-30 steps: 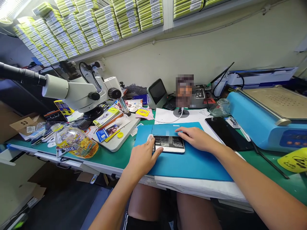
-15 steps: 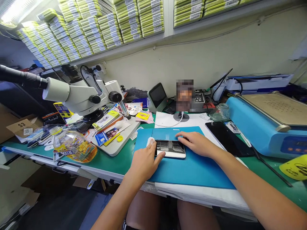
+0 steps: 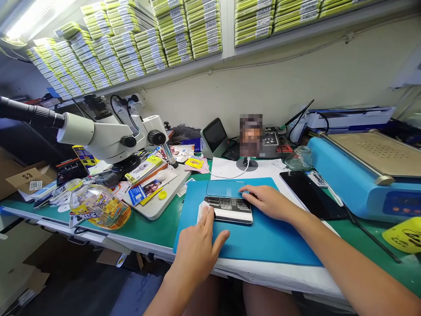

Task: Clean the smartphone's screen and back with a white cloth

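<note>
A phone lies flat on a blue mat, its dark screen mirroring the light-coloured stacks above. Behind it, touching or nearly touching its far edge, is a thin clear glass sheet. My left hand presses a folded white tissue with its fingertips at the phone's left end; its thumb sticks out to the side. My right hand rests at the far right corner of the phone, fingers stretched out and touching around the glass sheet's right end. Nothing shows in its grasp.
A microscope and a clear plastic jar stand on the left. To the right are a dark tablet-like panel, a glass jar and a blue heating machine. A small round-based stand is behind the mat.
My left hand has drawn back towards me with the tissue, uncovering more of the phone's left end. My right hand stays by the phone's far right corner. The view has shifted slightly.
</note>
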`<state>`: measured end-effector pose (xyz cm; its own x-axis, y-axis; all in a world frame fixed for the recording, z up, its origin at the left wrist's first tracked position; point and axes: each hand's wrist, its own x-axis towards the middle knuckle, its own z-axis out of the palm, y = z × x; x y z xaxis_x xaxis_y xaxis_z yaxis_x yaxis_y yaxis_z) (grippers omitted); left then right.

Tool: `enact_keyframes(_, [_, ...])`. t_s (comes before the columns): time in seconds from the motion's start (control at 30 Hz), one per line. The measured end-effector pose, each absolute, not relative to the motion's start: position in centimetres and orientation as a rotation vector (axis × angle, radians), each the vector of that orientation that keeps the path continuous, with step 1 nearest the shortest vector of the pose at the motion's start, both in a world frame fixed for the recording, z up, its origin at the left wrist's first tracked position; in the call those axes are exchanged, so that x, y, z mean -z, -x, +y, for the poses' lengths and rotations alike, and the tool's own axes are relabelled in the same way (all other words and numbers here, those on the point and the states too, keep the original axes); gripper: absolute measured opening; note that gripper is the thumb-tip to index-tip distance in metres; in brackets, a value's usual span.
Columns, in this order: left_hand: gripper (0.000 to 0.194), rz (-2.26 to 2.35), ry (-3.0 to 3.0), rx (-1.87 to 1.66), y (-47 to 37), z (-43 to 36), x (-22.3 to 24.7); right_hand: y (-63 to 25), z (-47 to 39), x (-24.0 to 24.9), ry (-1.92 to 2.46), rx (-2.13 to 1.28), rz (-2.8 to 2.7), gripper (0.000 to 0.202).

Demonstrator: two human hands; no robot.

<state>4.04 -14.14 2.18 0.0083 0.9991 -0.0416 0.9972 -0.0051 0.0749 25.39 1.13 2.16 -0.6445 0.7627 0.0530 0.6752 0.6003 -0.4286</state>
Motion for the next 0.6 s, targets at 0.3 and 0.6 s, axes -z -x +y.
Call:
enact_keyframes(0.3, [0.059,1.914,-2.256,-0.253,-8.0,-11.0,-3.9,-25.3,1.4,-1.9,1.166,-0.529,-2.604,0.044])
enact_keyframes(0.6, [0.073,1.89,-2.369,-0.218,-12.7,-11.4,-3.6,-25.2,1.3,-2.5,1.199,-0.568,-2.589,0.047])
